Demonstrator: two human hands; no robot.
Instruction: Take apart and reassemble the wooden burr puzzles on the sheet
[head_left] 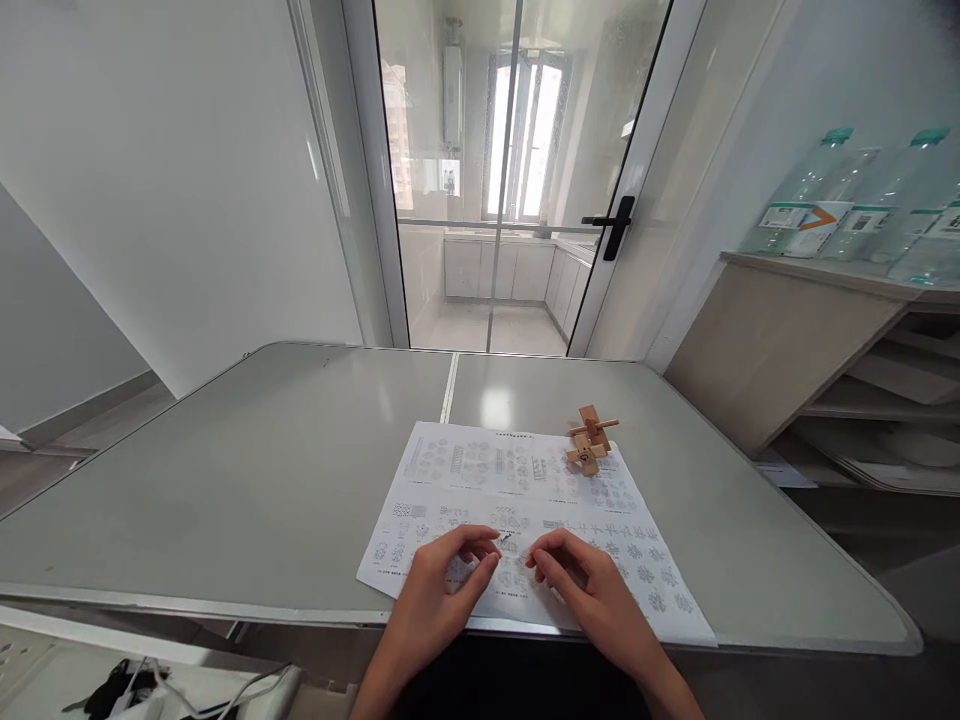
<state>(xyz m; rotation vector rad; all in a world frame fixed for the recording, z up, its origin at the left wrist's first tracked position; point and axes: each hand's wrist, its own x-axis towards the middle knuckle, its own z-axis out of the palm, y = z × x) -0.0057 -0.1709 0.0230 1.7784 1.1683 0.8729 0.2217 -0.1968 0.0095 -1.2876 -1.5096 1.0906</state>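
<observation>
Both hands rest over a large white printed sheet (480, 470) covered in small line diagrams. My left hand (450, 580) is loosely curved, its thumb and fingers apart with nothing visible between them. Close by on the right, my right hand (577, 585) is also curled, its thumb near the index finger, and no object shows in it. A narrow gap separates the two hands. Beyond my right hand, on the sheet's far right part, sits a small wooden puzzle (589, 455) of interlocking pieces, with a thin stick (604, 426) poking out to the right.
The sheet lies on a grey table (225, 480) with a pale metal edge. Ahead stands a glass door (517, 180) with a black handle (618, 228). At right, several plastic bottles (847, 215) top a wooden shelf unit (810, 340). Cables (195, 705) lie low at left.
</observation>
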